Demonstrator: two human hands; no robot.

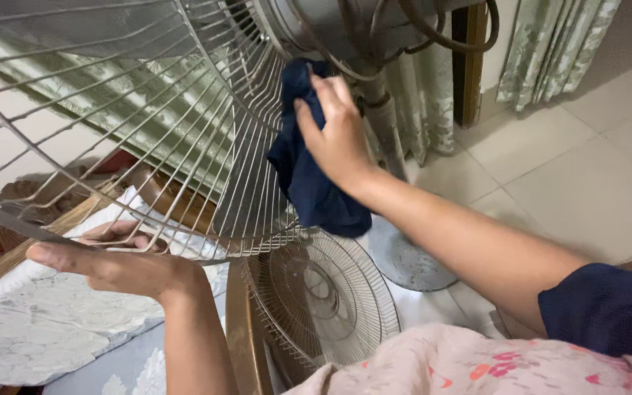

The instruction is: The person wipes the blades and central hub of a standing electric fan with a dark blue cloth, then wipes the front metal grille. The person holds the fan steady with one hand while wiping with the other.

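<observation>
No packages, no labels, no signs, no screens anywhere in view

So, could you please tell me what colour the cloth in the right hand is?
Dark navy blue cloth, plain, seen best in the head view.

I am in a home, in a lived-in room. Pale floor tiles (565,168) spread out at three o'clock, and green patterned curtains (550,44) hang down to them at one o'clock beside a dark wooden door frame (469,66). At eight o'clock a white lace cover (45,322) lies over carved wooden furniture (16,197). A standing fan's wire guard (133,124) fills eleven o'clock, and a second, loose guard (323,296) leans near six o'clock.
</observation>
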